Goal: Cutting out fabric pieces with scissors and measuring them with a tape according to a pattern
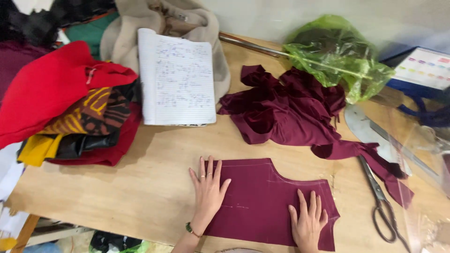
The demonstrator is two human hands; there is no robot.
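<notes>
One cluttered wooden table (140,187) against pale wall (262,16)

Pale plywood worktable (140,187) against plain light grey wall (290,14); even, soft light; floor barely visible.

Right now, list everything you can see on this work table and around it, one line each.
cut fabric piece: one, maroon with chalk lines, flat at the near edge
fabric scraps: one heap, maroon, centre back
scissors: one pair, dark handles, right of the cut piece
notebook: one, white lined, open, back centre
folded cloth pile: one, red, yellow, brown and black, left
plastic bag: one, green, back right
table: one, light wood
left hand: flat on the piece's left edge
right hand: flat on its lower right
</notes>
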